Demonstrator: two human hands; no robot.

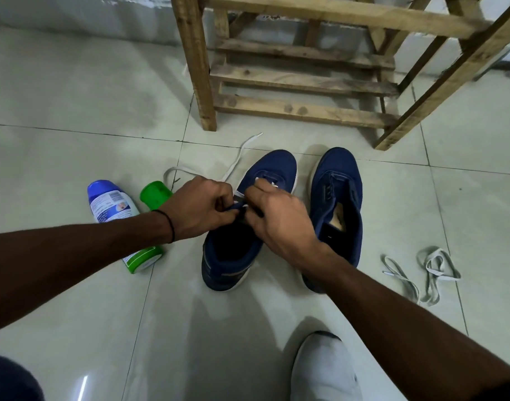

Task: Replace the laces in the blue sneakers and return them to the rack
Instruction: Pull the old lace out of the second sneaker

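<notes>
2 blue sneakers (337, 175), white-soled; left hand (201, 206) and right hand (280, 218) each pinch 1 white lace (237, 160) at the left sneaker (271, 166); 1 grey lace (433, 272) loose.

Two blue sneakers stand side by side on the tiled floor (74, 125), toes pointing away. The left hand (203, 208) and right hand (280, 218) meet over the eyelets of the left sneaker (233, 256), fingers curled and pinching a white lace (239, 157) that trails off to the far left. The right sneaker (337, 180) has no lace. Loose grey laces (430, 270) lie to its right. A blue-topped bottle (109, 202) and a green container (155, 195) lie on the left, partly under the left forearm. The wooden rack (300, 79) stands beyond the sneakers.
</notes>
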